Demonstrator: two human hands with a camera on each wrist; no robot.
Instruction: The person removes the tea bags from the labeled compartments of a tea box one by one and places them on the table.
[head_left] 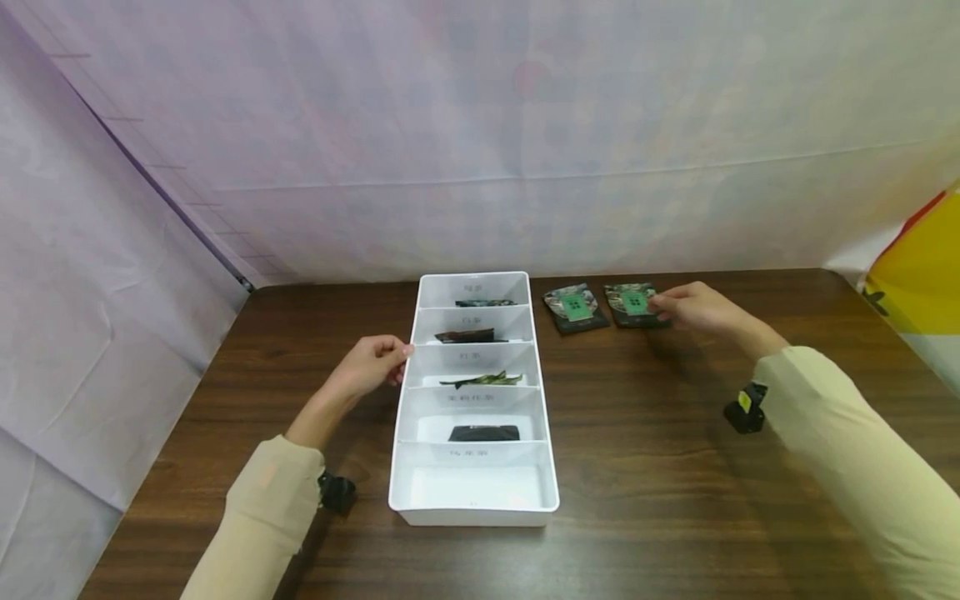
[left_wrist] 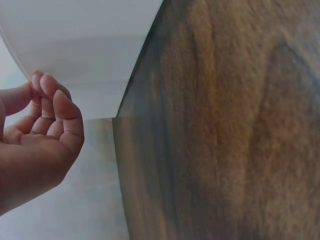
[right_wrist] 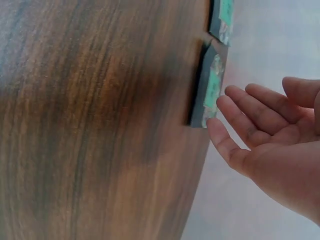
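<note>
A white divided box (head_left: 475, 517) stands lengthwise on the table, its five-part row of compartments labelled. My left hand (head_left: 372, 364) pinches its left rim between thumb and fingertips; in the left wrist view the left hand (left_wrist: 47, 125) has curled fingers at the box's edge. At the back right lie two dark sachets with green labels, a left sachet (head_left: 576, 308) and a right sachet (head_left: 628, 305). Over the right sachet's right edge hovers my right hand (head_left: 701, 308), and in the right wrist view the right hand (right_wrist: 272, 127) has loosely extended fingers beside it, holding nothing.
Inside the box, single sachets lie in several compartments: a dark one (head_left: 483, 433), a green one (head_left: 487, 380), a brown one (head_left: 465, 336) and a bluish one (head_left: 483, 302). A pale curtain (head_left: 480, 167) hangs behind the brown wooden table (head_left: 645, 500).
</note>
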